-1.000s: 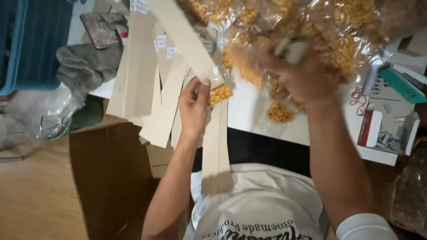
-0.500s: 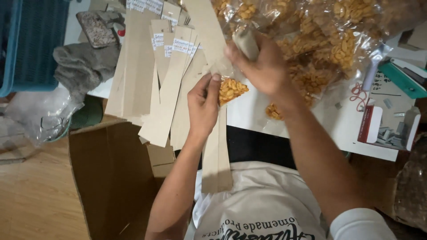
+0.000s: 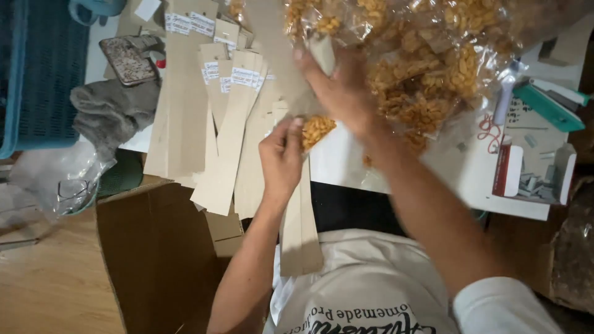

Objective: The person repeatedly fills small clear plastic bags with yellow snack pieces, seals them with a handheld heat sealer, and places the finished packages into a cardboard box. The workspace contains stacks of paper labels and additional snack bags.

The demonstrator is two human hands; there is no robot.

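filling looks underway: the left hand [image 3: 281,162] pinches open 1 long paper sleeve [image 3: 300,235] at the table edge while the right hand [image 3: 343,93] grasps a scoop [image 3: 322,52] over golden snack pieces [image 3: 317,128], so careful tipping seems next.

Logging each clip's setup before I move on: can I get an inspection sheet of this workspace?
Surface: white table, mostly covered.
Job's things: long tan paper sleeve hanging over the table edge, golden snack pieces at its mouth; large clear bag of the same snack behind.
Clutter: fanned stack of labelled tan sleeves, grey cloth, teal stapler, small open box, crumpled clear plastic.
Hands: left hand grips the sleeve's top; right hand, blurred, holds a pale scoop-like piece above it.
Cables: nothing seen.
Surroundings: blue crate, brown cardboard box, wooden floor.
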